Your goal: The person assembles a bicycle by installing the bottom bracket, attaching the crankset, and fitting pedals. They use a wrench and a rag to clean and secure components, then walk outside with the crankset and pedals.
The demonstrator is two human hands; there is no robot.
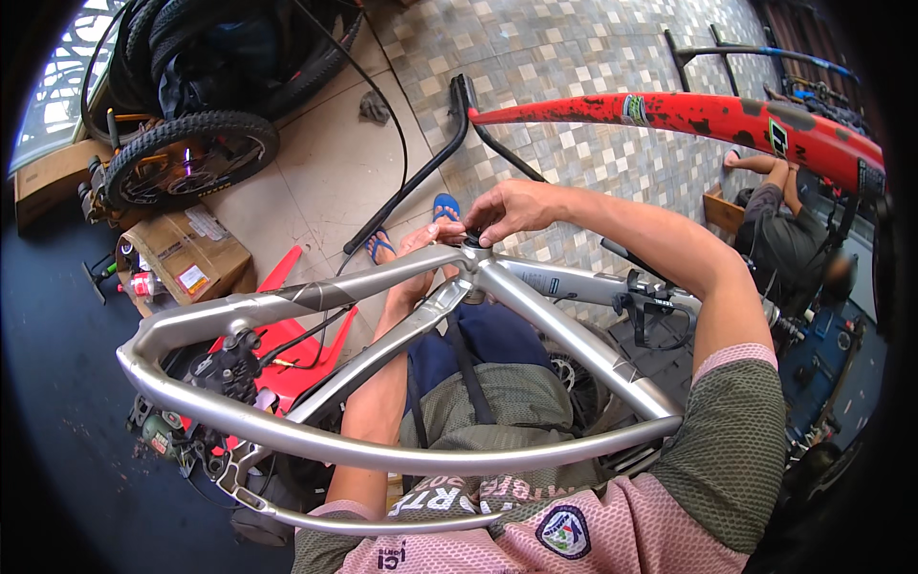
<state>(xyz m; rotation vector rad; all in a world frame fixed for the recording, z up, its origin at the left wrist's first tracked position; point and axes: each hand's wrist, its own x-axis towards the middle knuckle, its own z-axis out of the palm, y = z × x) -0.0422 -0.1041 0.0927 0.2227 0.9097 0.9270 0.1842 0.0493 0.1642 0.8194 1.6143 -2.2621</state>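
A bare silver bicycle frame [564,335] lies across in front of my body, above my lap. At its far tube junction sits a small black round part [473,240], perhaps a collar or cap. My right hand [516,208] reaches in from the right, with thumb and fingers pinched on that part. Coming up from below, my left hand [427,239] is closed around the junction's left side. Its fingertips are by the black part, while a silver tube hides some of the palm.
A red bicycle frame [688,113] extends at the far right, near a dark metal stand [435,177]. At left are a bicycle wheel [191,163], a cardboard box [186,251] and a red plastic piece [330,354] under my frame. Another person [779,220] sits low at right.
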